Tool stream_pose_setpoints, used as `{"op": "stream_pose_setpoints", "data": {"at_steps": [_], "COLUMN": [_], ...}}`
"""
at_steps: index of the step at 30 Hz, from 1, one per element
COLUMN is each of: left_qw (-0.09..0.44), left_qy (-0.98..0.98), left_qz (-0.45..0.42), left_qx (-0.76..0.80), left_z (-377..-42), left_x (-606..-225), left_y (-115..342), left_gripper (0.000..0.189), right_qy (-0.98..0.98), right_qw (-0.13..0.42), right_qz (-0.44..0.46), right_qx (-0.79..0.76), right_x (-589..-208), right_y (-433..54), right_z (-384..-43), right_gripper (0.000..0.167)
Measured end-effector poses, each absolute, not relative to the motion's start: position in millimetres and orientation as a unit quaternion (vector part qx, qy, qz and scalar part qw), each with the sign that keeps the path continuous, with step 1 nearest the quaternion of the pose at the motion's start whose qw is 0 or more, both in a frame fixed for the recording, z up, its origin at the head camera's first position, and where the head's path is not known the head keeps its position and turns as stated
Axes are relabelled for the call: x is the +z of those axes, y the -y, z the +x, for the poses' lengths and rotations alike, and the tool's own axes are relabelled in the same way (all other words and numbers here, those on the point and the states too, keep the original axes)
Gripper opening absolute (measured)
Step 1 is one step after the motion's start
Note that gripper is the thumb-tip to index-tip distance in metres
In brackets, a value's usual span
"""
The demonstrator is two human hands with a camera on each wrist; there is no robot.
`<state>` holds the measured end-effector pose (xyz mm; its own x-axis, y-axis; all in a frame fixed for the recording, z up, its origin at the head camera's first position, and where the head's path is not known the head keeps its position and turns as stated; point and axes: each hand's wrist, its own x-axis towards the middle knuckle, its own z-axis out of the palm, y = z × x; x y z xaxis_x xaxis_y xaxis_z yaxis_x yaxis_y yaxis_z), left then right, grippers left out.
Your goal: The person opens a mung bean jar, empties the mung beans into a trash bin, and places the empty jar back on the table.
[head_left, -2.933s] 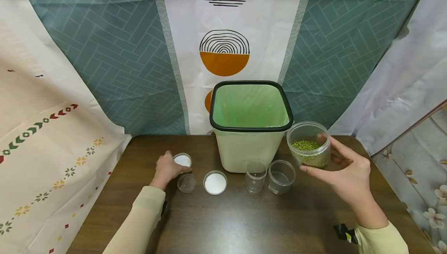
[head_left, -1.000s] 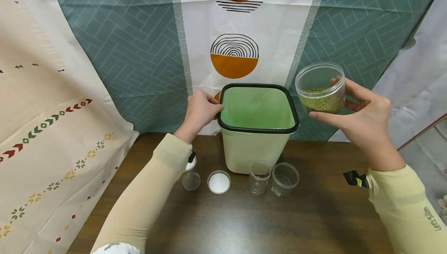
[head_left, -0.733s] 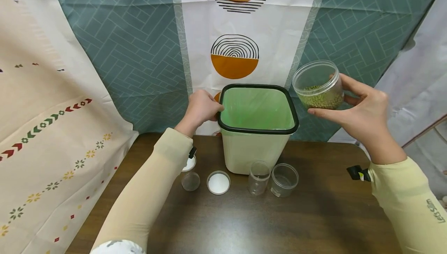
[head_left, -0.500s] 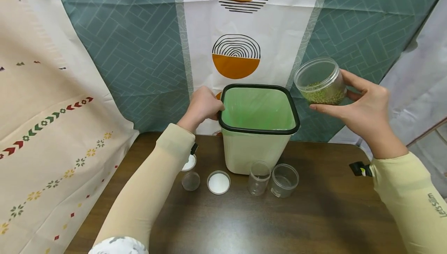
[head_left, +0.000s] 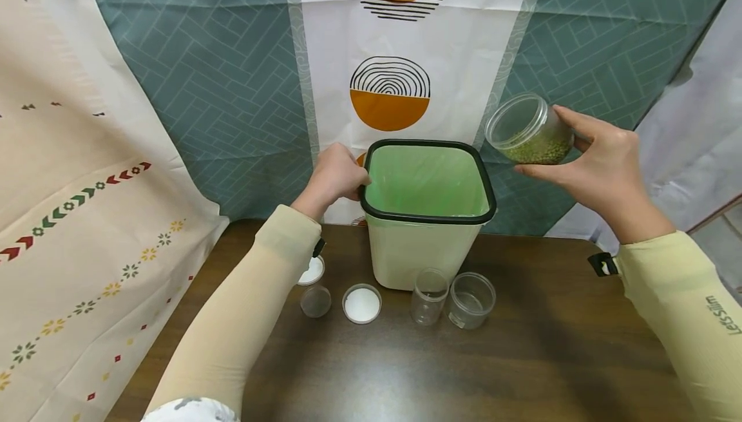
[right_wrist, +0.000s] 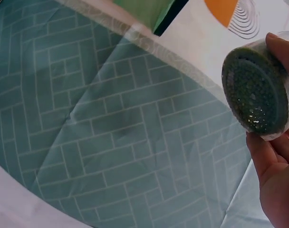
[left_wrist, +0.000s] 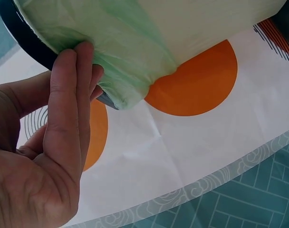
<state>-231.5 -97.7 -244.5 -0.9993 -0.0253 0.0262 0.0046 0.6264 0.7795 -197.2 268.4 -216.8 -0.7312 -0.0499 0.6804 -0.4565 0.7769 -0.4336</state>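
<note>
A pale trash can (head_left: 426, 248) with a black rim and a green bag liner (head_left: 426, 177) stands at the back of the table. My left hand (head_left: 336, 177) pinches the left side of its rim; in the left wrist view the fingers (left_wrist: 63, 95) lie against the liner folded over the outside. My right hand (head_left: 603, 164) grips a clear plastic jar (head_left: 530, 129) partly filled with green mung beans (head_left: 542, 147). The jar is lidless, raised to the right of the can, its mouth tilted left toward it. The right wrist view shows the jar's bean-covered bottom (right_wrist: 256, 92).
Before the can stand a tall clear jar (head_left: 429, 297) and a wider clear jar (head_left: 471, 301). A dish of white powder (head_left: 362, 304), a small clear lid-like disc (head_left: 315, 301) and a second white dish (head_left: 313, 270) lie to the left, the last partly behind the left sleeve.
My left hand has gone from the small white dish up to the can's rim. My right hand has lifted the bean jar and tipped its mouth leftward.
</note>
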Motion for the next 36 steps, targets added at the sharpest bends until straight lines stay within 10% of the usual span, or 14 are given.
{"op": "stream_pose_setpoints", "data": {"at_steps": [36], "left_qw": [0.0], "left_qy": [0.891], "left_qz": [0.016], "left_qx": [-0.454], "left_z": [-235], "left_x": [-244], "left_y": [95], "left_gripper": [0.032], "right_qy": [0.882], "right_qw": [0.363], "right_qz": [0.259], "right_qx": [0.153], "right_x": [-205], "right_y": [-260], "right_z": [-217], "right_gripper": [0.088]}}
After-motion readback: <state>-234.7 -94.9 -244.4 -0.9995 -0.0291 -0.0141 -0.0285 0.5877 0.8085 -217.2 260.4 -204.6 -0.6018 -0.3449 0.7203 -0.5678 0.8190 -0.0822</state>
